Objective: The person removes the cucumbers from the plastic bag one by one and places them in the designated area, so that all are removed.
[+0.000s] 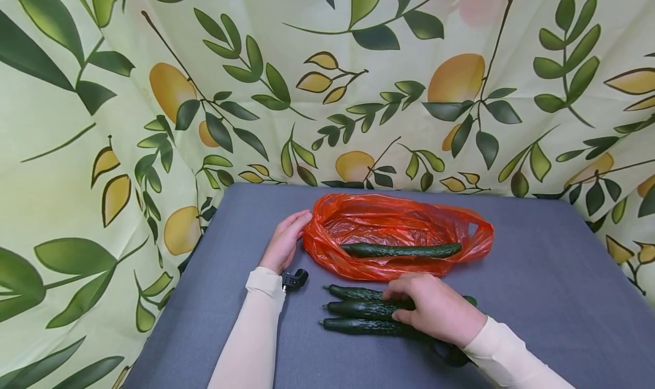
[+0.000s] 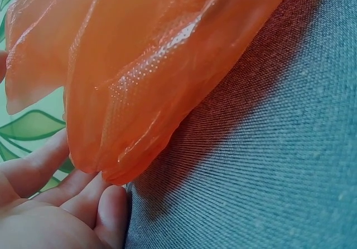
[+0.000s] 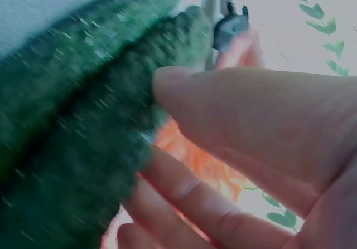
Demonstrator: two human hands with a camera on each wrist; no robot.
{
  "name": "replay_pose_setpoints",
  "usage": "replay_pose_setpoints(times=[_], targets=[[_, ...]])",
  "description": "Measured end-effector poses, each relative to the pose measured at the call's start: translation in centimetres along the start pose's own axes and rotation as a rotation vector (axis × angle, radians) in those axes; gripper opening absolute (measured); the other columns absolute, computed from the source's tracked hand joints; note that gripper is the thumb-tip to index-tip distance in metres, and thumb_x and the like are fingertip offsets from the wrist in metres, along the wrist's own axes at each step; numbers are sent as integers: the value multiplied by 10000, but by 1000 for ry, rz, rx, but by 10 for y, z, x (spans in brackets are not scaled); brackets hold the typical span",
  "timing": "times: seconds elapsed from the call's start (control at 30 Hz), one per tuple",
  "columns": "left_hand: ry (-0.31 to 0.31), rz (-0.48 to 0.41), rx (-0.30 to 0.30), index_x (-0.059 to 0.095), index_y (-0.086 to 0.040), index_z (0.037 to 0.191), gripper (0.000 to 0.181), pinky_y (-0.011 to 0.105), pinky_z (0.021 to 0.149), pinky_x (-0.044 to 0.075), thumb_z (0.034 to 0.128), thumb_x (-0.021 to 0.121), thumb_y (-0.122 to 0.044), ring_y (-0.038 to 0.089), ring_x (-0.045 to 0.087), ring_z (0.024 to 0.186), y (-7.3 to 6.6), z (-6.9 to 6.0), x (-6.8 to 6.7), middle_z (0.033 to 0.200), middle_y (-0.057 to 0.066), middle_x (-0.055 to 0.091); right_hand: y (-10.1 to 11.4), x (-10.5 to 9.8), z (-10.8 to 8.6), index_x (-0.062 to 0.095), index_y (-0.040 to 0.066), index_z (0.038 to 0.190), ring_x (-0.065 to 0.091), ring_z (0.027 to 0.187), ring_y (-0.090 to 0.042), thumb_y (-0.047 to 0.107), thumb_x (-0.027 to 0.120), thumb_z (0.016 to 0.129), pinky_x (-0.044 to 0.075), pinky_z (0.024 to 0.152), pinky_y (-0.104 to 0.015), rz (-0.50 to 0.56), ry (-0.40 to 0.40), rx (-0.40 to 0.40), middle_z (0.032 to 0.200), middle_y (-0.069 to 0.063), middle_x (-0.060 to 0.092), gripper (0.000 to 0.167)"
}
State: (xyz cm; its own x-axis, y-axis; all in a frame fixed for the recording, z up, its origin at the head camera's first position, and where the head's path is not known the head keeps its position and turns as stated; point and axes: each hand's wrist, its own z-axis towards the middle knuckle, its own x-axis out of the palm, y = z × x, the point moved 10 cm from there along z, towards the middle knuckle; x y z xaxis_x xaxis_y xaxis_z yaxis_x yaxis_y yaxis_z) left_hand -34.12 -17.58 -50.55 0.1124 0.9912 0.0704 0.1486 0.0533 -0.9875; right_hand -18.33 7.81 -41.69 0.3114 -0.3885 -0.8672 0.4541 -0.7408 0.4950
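Note:
A red plastic bag lies on its side with its mouth spread, and one dark green cucumber is inside. At the bag's left end my left hand holds the rim; in the left wrist view its fingertips go partly behind the red film. Three more cucumbers lie side by side in front of the bag, stem ends to the left. Over their right halves is my right hand, thumb and fingers around the cucumber nearest the bag. The palm hides part of the row.
A grey cloth-covered table carries everything. Behind it and along the left hangs a leaf-and-fruit patterned curtain. A small black device is strapped on the left wrist.

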Motion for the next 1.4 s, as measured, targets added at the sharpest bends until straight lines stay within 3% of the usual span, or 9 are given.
replay_pose_setpoints(times=[0.33, 0.53, 0.73, 0.9, 1.17, 1.4], targets=[[-13, -9, 5, 563, -34, 1547, 575, 542, 1306, 328, 1081, 637, -362, 307, 498, 1513, -2, -1, -1, 1622, 148, 548, -20, -44, 38, 804, 234, 1197, 741, 1086, -144, 222, 863, 933, 622, 980, -492, 44, -94, -6, 1157, 75, 805, 271], [-16, -9, 11, 569, -28, 1542, 564, 531, 1296, 348, 1080, 637, -343, 293, 512, 1491, -4, -1, 1, 1613, 141, 559, -50, -54, 66, 800, 206, 1229, 736, 1061, -172, 211, 841, 951, 614, 1001, -530, 105, -37, 51, 1152, 1, 812, 281], [-9, 3, 15, 562, -34, 1549, 584, 532, 1292, 357, 1075, 642, -365, 294, 515, 1489, -5, 0, 2, 1614, 136, 558, -74, -46, 91, 795, 166, 1254, 723, 1042, -160, 196, 820, 967, 610, 1005, -517, 137, 63, 86, 1155, -27, 813, 290], [-8, 11, 10, 583, -49, 1533, 558, 517, 1276, 379, 1074, 645, -360, 292, 531, 1466, -3, 1, 0, 1597, 125, 577, -80, -32, 106, 791, 145, 1255, 726, 1060, -178, 183, 819, 962, 596, 1019, -526, 137, 118, 85, 1178, -38, 811, 297], [-7, 12, 16, 564, -30, 1547, 586, 518, 1275, 386, 1076, 644, -369, 305, 534, 1464, -5, 0, 2, 1592, 129, 581, -90, -17, 113, 804, 173, 1214, 722, 1082, -196, 209, 859, 924, 576, 1048, -557, 130, 162, 122, 1176, -11, 808, 298], [-5, 17, 17, 574, -49, 1542, 572, 522, 1282, 386, 1081, 633, -382, 298, 530, 1476, -4, -1, 1, 1599, 132, 572, -96, -8, 114, 805, 158, 1203, 718, 1032, -175, 160, 869, 903, 601, 998, -505, 183, 182, 123, 1140, -17, 801, 307]])
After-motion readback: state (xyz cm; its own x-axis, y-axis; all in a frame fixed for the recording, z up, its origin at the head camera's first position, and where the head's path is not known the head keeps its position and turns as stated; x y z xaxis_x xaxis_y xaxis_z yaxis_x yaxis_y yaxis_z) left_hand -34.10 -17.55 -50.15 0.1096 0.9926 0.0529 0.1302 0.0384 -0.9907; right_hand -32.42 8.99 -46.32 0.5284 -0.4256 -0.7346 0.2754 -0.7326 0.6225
